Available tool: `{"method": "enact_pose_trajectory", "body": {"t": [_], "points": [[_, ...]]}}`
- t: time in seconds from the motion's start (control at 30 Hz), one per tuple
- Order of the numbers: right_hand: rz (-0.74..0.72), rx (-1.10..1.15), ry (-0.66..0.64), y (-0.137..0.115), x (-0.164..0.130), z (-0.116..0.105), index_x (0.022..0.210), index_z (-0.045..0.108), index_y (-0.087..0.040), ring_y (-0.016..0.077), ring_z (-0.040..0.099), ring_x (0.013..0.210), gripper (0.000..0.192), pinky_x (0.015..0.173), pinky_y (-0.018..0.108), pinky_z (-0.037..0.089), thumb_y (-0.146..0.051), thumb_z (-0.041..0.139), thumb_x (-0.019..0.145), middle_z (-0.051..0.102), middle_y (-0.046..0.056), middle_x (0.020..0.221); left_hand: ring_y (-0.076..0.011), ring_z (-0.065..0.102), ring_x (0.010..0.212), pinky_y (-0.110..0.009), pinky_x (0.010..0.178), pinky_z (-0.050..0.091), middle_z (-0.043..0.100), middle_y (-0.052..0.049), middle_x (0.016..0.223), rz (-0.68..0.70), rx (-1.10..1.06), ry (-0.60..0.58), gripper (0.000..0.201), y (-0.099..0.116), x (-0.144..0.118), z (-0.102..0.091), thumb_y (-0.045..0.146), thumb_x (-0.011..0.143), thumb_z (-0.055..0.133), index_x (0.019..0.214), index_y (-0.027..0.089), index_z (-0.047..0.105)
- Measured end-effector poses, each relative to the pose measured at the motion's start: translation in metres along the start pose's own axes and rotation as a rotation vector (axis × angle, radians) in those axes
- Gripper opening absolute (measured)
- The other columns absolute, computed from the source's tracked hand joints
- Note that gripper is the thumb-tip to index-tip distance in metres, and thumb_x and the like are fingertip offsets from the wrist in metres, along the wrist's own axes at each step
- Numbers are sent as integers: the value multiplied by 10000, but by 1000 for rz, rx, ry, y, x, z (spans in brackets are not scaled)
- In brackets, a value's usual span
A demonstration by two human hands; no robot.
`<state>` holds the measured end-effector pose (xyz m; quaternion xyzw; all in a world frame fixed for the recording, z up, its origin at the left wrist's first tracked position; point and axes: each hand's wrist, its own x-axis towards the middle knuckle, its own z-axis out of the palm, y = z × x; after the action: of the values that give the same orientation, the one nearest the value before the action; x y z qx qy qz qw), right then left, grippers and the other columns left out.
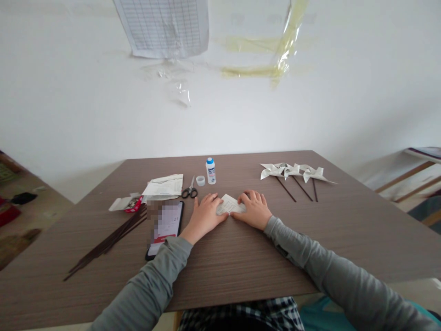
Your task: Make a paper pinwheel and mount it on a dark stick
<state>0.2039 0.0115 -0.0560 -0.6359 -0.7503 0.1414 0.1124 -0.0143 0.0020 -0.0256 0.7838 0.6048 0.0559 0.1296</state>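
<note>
A small printed paper (228, 204), folded to a point at the top, lies on the table between my two hands. My left hand (206, 212) grips its left side, thumb at the lower edge and fingers on top. On the other side my right hand (254, 209) pinches the right part, its thumb close to the left thumb. The fingers cover both ends of the paper. Just beyond stand a white glue bottle (211, 171) with a blue cap and a small clear cup (200, 180). Scissors (189, 189) with black handles lie left of the cup.
Three paper pinwheels (292, 171) on dark sticks lie at the back right. On the left are a paper stack (163, 187), a small red box (133, 203), a bundle of brown sticks (106, 236) and a phone (168, 225) beside my left forearm. A white wall (234, 124) rises behind the table (337, 239).
</note>
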Motion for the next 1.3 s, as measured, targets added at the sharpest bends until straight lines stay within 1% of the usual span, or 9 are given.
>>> {"method": "enact_pose_trajectory", "body": {"t": [0.1,0.2,0.33,0.53,0.63,0.73,0.9,1.1,1.3], "points": [[40,4,-14,-5,-1,-1,1452,796,-284,441,485,1798,507,1537,727,244,-588,918,1065,624,188,1817,-474,504,1874,-832,1561,288,601,-204,1960,-10,4,28,486,1,1,3,425,1152,864,1610,266,831],[70,17,-29,-10,-1,-2,1473,796,-297,427,448,1828,510,1544,708,225,-574,913,1061,598,178,1841,-507,497,1872,-859,1549,283,610,-229,1946,-19,15,59,498,0,2,8,425,1128,891,1591,250,835],[96,26,-42,-12,0,-3,1504,808,-332,405,435,1841,486,1546,668,225,-503,902,1059,584,151,1860,-520,483,1877,-846,1551,288,635,-204,1934,-31,15,80,494,0,4,12,427,1097,917,1564,280,846],[104,38,-53,-7,5,-6,1523,835,-373,382,491,1800,481,1534,622,257,-400,881,1045,605,107,1842,-520,449,1892,-837,1546,301,609,-176,1961,-48,20,47,538,-2,5,10,430,1090,880,1611,308,821],[100,47,-72,-1,6,-10,1527,850,-386,399,499,1792,488,1516,630,297,-382,876,1040,601,98,1856,-526,431,1900,-834,1540,316,594,-155,1977,-45,12,22,560,-6,5,6,437,1087,866,1638,349,812],[84,56,-86,5,7,-15,1531,863,-403,425,506,1781,495,1489,653,349,-358,868,1039,608,92,1866,-518,375,1930,-825,1552,294,551,-129,2012,-51,24,-21,589,-10,3,0,425,1104,832,1690,382,785],[66,62,-124,17,10,-22,1548,871,-422,440,481,1798,517,1475,679,383,-314,835,1044,598,82,1891,-504,295,1963,-832,1562,248,445,-141,2071,-52,46,-99,714,-17,1,-8,353,1115,776,1822,350,681],[36,67,-148,32,14,-24,1547,888,-433,474,473,1807,544,1450,730,424,-269,808,1034,599,82,1910,-500,276,1969,-864,1543,261,441,-118,2074,-31,75,-149,681,-27,0,-14,284,1102,771,1771,397,723],[9,47,-167,42,16,-28,1507,923,-437,480,495,1801,541,1442,705,460,-227,804,1023,616,60,1915,-509,253,1974,-889,1524,274,415,-111,2085,-25,93,-183,610,-43,-1,-17,286,1126,752,1719,433,760]]}}
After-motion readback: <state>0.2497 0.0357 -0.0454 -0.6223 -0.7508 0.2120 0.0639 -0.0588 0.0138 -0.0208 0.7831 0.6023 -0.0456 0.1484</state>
